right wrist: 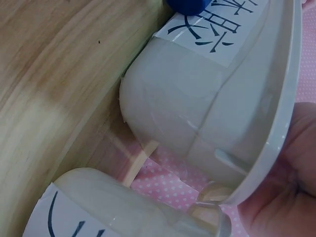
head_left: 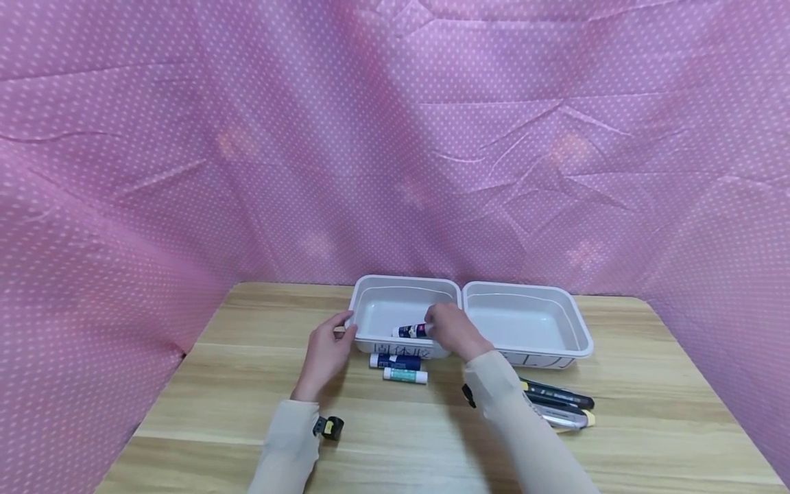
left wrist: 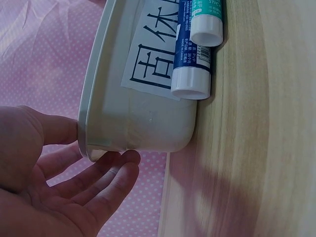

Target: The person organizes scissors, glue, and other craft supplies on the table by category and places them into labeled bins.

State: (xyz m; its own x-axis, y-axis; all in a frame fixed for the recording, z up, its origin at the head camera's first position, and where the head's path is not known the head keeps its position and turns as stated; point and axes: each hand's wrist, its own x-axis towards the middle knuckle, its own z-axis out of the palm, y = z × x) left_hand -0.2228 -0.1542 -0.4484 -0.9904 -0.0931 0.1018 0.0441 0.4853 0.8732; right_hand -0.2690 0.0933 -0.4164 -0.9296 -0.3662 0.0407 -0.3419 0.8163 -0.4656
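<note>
Inside the left white tray (head_left: pixel 370 309), my right hand (head_left: pixel 453 329) holds a dark blue glue stick (head_left: pixel 410 331) by its right end, low over the tray floor. In the right wrist view the tray wall hides that glue stick and my right fingertips. At the tray's left end, my left hand (head_left: pixel 327 353) pinches the rim, thumb at the edge and fingers beneath it, as the left wrist view shows. A blue glue stick (left wrist: pixel 192 59) with white ends and a green-and-white glue stick (head_left: pixel 405 376) lie on the table before the tray's labelled front.
A second white tray (head_left: pixel 583 329) stands right beside the first, also with a paper label in front. Several utility knives (head_left: pixel 561 405) lie on the wooden table (head_left: pixel 204 412) near my right forearm. A pink dotted cloth (head_left: pixel 395 137) hangs behind and at both sides.
</note>
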